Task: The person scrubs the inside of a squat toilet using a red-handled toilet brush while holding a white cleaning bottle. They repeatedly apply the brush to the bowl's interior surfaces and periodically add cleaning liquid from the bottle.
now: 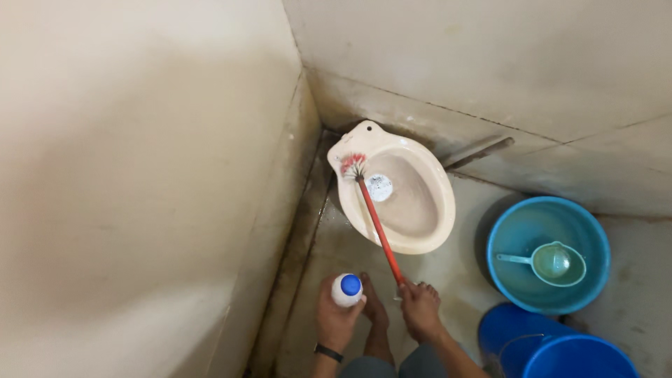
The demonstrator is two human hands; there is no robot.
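The right hand is closed around the lower end of a long red-handled toilet brush, whose thin red shaft runs up and to the left from the fist; its pink-and-white bristle head sits on the upper left inside rim of a cream ceramic squat toilet pan, just beside the round, water-filled drain hole at the pan's middle; the left hand is wrapped around a white plastic bottle with a blue cap, held upright with the cap pointing at the camera (a dark band circles that wrist); a bare foot stands on the wet, stained floor between the two hands; the pan is set into the corner where the pale tiled walls meet, with dark grime along the joint at the left wall's base; to the right of the pan stands a round light-blue plastic tub with a green long-handled scoop lying inside it; nearer the lower right edge a deeper blue plastic bucket is partly cut off by the frame, touching or just beside the tub.
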